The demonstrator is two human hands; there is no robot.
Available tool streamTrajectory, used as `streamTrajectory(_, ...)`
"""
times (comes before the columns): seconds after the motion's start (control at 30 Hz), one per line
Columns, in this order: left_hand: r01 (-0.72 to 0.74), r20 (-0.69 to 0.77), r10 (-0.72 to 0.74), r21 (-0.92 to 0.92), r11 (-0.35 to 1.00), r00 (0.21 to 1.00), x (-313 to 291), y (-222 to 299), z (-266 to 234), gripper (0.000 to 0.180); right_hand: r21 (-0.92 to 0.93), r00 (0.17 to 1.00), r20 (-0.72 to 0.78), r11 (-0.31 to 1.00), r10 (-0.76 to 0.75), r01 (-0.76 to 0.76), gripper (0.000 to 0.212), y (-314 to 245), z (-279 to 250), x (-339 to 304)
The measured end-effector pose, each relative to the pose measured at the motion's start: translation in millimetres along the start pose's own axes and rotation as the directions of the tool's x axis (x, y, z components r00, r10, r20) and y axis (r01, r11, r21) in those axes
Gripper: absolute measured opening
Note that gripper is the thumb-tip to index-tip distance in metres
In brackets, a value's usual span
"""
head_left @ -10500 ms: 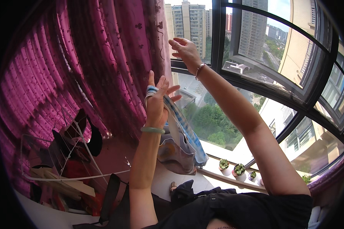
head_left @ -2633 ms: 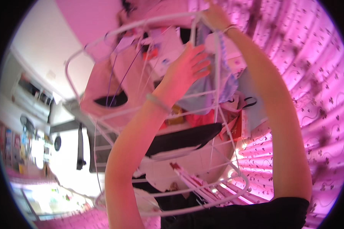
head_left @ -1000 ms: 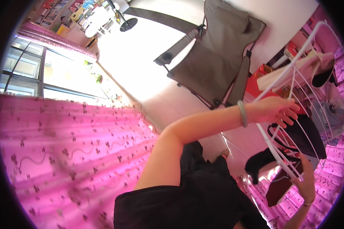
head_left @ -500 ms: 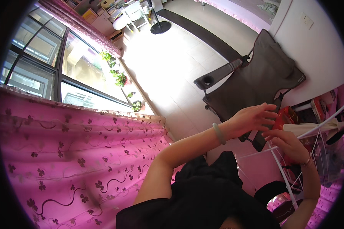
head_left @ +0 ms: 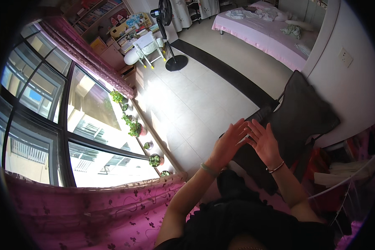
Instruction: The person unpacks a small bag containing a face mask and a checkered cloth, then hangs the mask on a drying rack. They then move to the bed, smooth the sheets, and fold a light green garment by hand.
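Observation:
My left hand, with a pale bangle at the wrist, is held up in front of me with its fingers stretched out. Beside it my right hand is raised too, fingers spread, a thin bracelet on that wrist. The fingertips of both hands meet or overlap; whether they touch I cannot tell. Nothing shows in either hand. Behind them stands a dark fabric folding chair, partly hidden by my hands and right forearm.
Potted plants line the sill by the window on the left, above a pink curtain. Farther off are a black standing fan, a white chair and a bed. A white wire rack stands at right.
My view has tilted up toward the far room. My right hand has moved left, away from the rack, and both hands are now side by side with fingers pointing up.

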State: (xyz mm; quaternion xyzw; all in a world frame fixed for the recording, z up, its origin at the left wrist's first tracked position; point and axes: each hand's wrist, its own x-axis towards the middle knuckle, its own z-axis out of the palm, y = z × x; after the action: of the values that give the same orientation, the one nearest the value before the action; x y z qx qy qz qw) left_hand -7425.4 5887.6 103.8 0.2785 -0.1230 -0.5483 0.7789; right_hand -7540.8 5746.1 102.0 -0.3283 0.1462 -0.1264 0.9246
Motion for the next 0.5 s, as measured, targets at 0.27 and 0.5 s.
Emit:
streamTrajectory(0.27, 0.119, -0.047, -0.122, -0.056, 0.991, 0.991, 83, 76, -46, 0.050, 0.116, 0.996, 0.028, 0.989, 0.087, -0.089, 0.058, -4, -21, 130)
streamTrajectory(0.5, 0.314, 0.113, -0.302, -0.108, 0.943, 0.947, 184, 122, -90, 0.047, 0.109, 0.991, -0.096, 0.990, 0.095, -0.084, 0.051, -14, -26, 214)
